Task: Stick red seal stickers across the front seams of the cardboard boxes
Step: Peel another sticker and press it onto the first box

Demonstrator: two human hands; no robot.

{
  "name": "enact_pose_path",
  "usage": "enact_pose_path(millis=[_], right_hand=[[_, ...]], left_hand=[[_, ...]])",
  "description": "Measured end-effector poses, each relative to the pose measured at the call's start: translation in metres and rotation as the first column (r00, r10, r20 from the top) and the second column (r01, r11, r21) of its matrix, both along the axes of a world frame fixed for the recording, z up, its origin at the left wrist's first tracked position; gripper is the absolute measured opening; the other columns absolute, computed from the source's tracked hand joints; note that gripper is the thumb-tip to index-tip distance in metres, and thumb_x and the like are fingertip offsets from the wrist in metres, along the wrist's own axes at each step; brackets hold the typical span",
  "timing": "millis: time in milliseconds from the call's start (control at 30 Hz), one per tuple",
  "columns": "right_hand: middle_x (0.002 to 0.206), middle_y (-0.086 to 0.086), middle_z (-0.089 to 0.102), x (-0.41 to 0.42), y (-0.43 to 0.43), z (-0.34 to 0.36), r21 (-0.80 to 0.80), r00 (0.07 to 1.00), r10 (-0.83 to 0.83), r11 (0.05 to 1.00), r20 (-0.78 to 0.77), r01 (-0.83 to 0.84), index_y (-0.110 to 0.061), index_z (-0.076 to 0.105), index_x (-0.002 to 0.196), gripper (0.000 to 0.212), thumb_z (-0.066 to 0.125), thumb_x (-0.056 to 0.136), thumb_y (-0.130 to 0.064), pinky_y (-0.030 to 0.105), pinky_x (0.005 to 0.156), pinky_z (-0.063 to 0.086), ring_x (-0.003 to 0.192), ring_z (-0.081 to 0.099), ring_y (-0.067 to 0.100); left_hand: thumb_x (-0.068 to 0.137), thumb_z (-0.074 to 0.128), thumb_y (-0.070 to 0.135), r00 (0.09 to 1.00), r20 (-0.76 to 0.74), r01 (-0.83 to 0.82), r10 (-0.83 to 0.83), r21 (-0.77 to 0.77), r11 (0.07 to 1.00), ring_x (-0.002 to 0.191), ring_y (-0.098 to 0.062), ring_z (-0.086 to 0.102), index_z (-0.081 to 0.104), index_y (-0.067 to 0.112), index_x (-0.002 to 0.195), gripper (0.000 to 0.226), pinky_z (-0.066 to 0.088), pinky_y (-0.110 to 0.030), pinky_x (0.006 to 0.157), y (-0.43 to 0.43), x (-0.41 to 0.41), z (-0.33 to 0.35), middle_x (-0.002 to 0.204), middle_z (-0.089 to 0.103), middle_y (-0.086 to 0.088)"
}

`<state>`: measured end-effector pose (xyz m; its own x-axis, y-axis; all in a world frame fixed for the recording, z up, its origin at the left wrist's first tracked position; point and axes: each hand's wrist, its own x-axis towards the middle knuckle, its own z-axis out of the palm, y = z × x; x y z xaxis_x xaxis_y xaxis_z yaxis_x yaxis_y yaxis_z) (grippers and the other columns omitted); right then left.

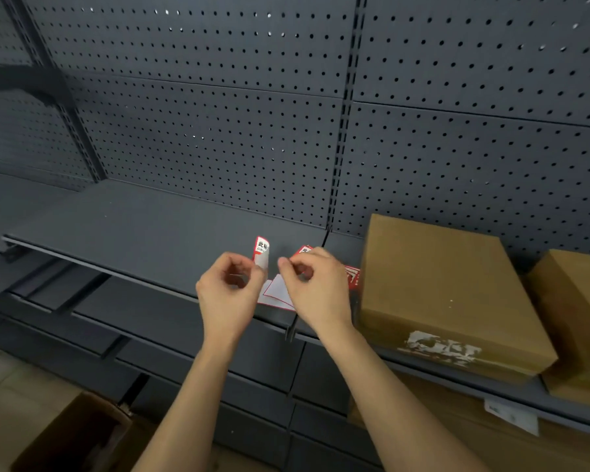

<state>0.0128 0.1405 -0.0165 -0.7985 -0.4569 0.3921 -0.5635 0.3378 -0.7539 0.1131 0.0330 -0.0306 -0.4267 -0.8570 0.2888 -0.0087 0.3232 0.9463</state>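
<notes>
Both hands work just above the front edge of the dark shelf [143,233]. The left hand [227,291] has its grip pinched on a red seal sticker [261,252] that stands curled above the fingertips. The right hand [315,287] pinches the sticker sheet [277,291], which lies on the shelf beneath it. A cardboard box [447,294] sits on the shelf just right of the hands, a second box [579,321] beyond it.

Two cardboard boxes [447,294] sat on the shelf [133,240], right of the sticker sheet [278,291]; pegboard [218,114] stood behind.
</notes>
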Motion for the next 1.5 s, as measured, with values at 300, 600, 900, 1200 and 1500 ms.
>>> enact_pose_path(millis=[300, 600, 900, 1200, 1500], right_hand=[[0.074, -0.012, 0.068, 0.002, 0.045, 0.038, -0.129, 0.968, 0.06, 0.991, 0.243, -0.03, -0.032, 0.079, 0.074, 0.015, 0.083, 0.086, -0.023, 0.009, 0.062, 0.042, 0.067, 0.062, -0.004], [0.086, -0.011, 0.065, -0.018, 0.145, 0.038, -0.123, 0.999, 0.012, 0.992, 0.052, -0.006, -0.02, 0.075, 0.086, 0.009, 0.075, 0.095, -0.022, 0.016, 0.068, 0.048, 0.079, 0.062, 0.007], [0.097, -0.016, 0.064, -0.029, 0.229, 0.015, -0.048, 0.998, -0.024, 0.999, 0.051, 0.026, -0.027, 0.069, 0.094, 0.009, 0.073, 0.1, -0.031, 0.015, 0.074, 0.056, 0.097, 0.065, 0.003], [0.105, -0.016, 0.065, -0.019, 0.284, -0.02, -0.041, 0.998, -0.017, 0.999, 0.056, 0.019, -0.026, 0.07, 0.1, 0.006, 0.071, 0.101, -0.032, 0.03, 0.077, 0.061, 0.103, 0.067, 0.011], [0.106, -0.018, 0.062, -0.015, 0.283, -0.043, 0.072, 0.979, -0.201, 0.977, 0.021, 0.199, -0.028, 0.07, 0.101, 0.015, 0.072, 0.098, -0.043, 0.006, 0.072, 0.052, 0.099, 0.067, -0.001]], left_hand=[[0.087, 0.087, 0.008, 0.996, 0.046, 0.089, -0.077, -0.446, 0.89, 0.078, -0.005, 0.061, 0.065, 0.031, 0.09, 0.031, 0.044, -0.013, 0.074, 0.051, -0.014, 0.006, 0.086, 0.067, 0.021], [0.086, 0.081, 0.041, 0.972, 0.002, 0.21, -0.236, -0.465, 0.86, 0.127, -0.015, 0.056, 0.063, 0.013, 0.139, 0.062, 0.048, -0.024, 0.105, 0.109, -0.03, 0.015, 0.134, 0.053, -0.005], [0.097, 0.084, 0.021, 0.94, 0.081, 0.34, -0.333, -0.347, 0.874, 0.121, -0.015, 0.063, 0.078, 0.029, 0.096, 0.01, 0.052, -0.04, 0.106, 0.143, -0.052, -0.002, 0.118, 0.065, 0.005], [0.093, 0.081, 0.05, 0.886, 0.261, 0.462, -0.383, -0.423, 0.78, 0.154, -0.019, 0.046, 0.079, 0.03, 0.1, 0.021, 0.043, -0.06, 0.121, 0.172, -0.046, -0.015, 0.145, 0.057, 0.012], [0.085, 0.094, 0.033, 0.875, 0.335, 0.468, -0.35, -0.399, 0.788, 0.153, -0.022, 0.045, 0.08, 0.034, 0.085, 0.014, 0.041, -0.064, 0.122, 0.167, -0.044, -0.022, 0.151, 0.056, 0.01]])
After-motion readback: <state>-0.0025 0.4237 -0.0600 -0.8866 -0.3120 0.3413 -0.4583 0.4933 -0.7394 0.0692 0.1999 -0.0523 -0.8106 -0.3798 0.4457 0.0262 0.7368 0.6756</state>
